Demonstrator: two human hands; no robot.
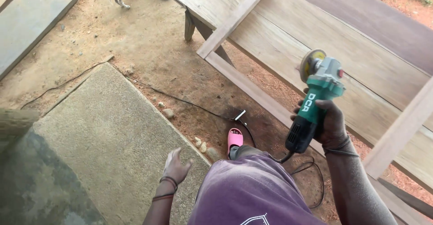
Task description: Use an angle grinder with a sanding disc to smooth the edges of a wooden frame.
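Head view: the right hand (333, 125) is gripping the body of a green and black handheld angle grinder (314, 99), holding it tilted with its round sanding disc (310, 63) uppermost, in the air over the edge of a large pale wooden panelled door (324, 40) that is lying flat on supports. A black power cord (311, 173) is trailing from the grinder's base down to the reddish dirt ground (144, 35). The left hand (175, 165) is hanging empty with fingers loosely spread, above a grey concrete slab (108, 134). A pink sandal (234, 138) is resting on the dirt just beside the slab's edge
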